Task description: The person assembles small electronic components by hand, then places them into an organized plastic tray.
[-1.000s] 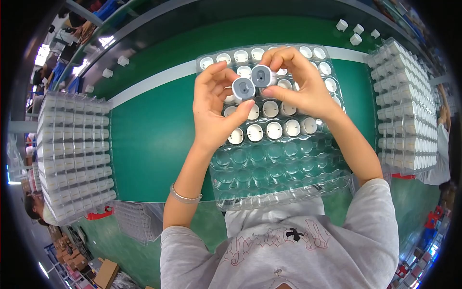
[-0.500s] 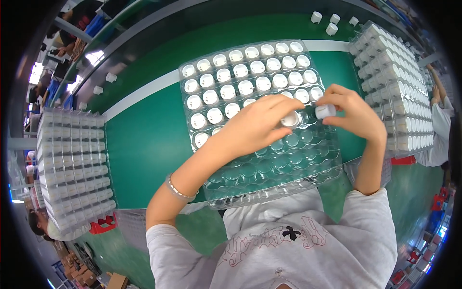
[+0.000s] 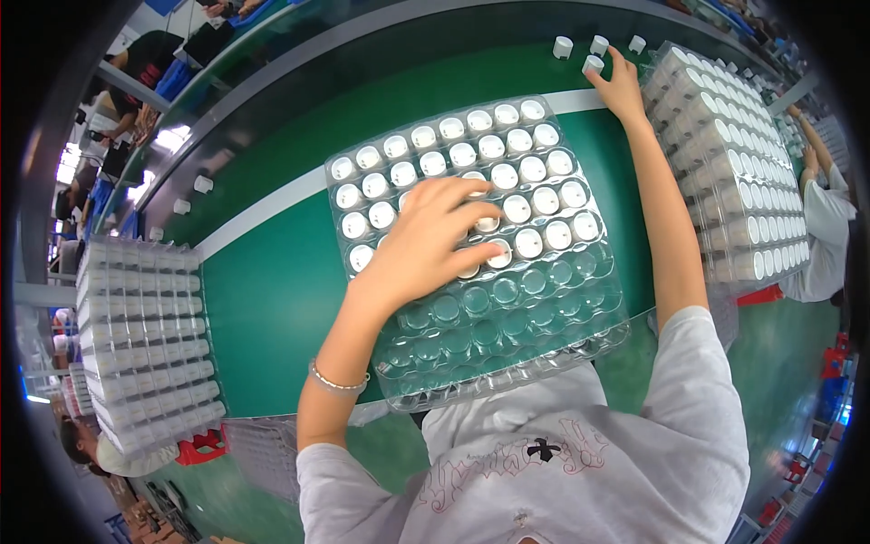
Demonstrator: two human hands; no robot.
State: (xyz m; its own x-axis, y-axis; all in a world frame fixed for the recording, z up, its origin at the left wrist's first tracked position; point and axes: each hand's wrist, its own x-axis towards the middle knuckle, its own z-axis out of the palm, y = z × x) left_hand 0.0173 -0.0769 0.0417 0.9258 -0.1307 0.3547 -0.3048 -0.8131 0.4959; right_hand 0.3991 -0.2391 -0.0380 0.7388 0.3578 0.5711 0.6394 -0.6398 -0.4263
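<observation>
A clear plastic tray (image 3: 426, 367) lies on the green table in front of me. Its far rows hold short white cylindrical pieces (image 3: 478, 119), and its near rows show bare round pockets. My left hand (image 3: 433, 238) lies over the filled rows with its fingers spread, the thumb tip at a white piece (image 3: 499, 254); it hides several others. My right arm is stretched to the far right, where my right hand (image 3: 620, 88) has its thumb and forefinger apart beside a loose white piece (image 3: 593, 65). More loose white pieces (image 3: 563, 48) stand close by.
Stacks of filled clear trays stand at the left (image 3: 149, 344) and right (image 3: 725, 163). Beyond a white strip (image 3: 263, 210), a few white pieces (image 3: 203, 185) stand at the far left. A raised dark rail (image 3: 362, 45) runs along the back. Other people work at both sides.
My right hand has left the tray and reached far right to the loose pieces; the white piece it held is no longer in it. My left hand has shifted left over the filled rows.
</observation>
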